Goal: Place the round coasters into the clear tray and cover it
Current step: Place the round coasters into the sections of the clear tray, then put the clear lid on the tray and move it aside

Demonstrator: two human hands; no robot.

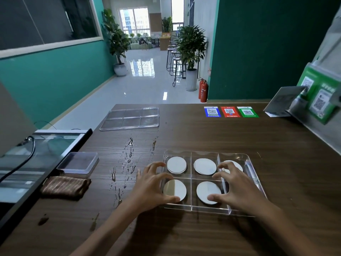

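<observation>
White round coasters [176,165] fill the clear tray [253,169] near the bench's front edge, the left hand [150,187] and right hand [235,189] both spread loosely over it, grasping nothing.

Glossy clear plastic tray [256,174]; matt white coasters [176,165]; wood-grain table [203,133].

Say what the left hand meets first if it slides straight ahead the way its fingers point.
Likely the coaster in the far-left compartment: the left hand points up and right over the clear tray. Depth is unclear; it could catch the tray's left wall first.
</observation>
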